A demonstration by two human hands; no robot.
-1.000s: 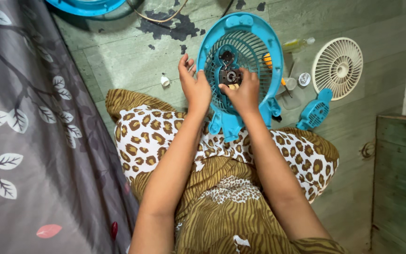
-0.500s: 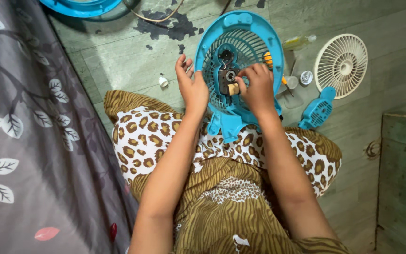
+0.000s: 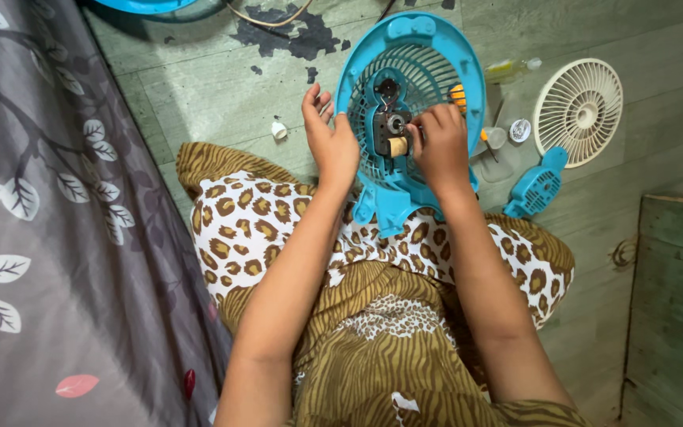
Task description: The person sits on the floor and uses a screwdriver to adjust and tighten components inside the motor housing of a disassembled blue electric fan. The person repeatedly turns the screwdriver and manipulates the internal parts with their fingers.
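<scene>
my left hand (image 3: 332, 141) grips the rim of the round blue plastic fan housing (image 3: 409, 119) propped on my lap; my right hand (image 3: 439, 144) pinches its small motor (image 3: 391, 133), fingertips hiding the contact.

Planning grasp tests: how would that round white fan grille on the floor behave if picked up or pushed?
The white grille looks like thin slatted plastic, so probably light and slightly flexible, with ribs that might snap if squeezed. It lies flat on the painted floor, so a push would likely slide it, not roll it. The open slats should offer finger holds.
</scene>
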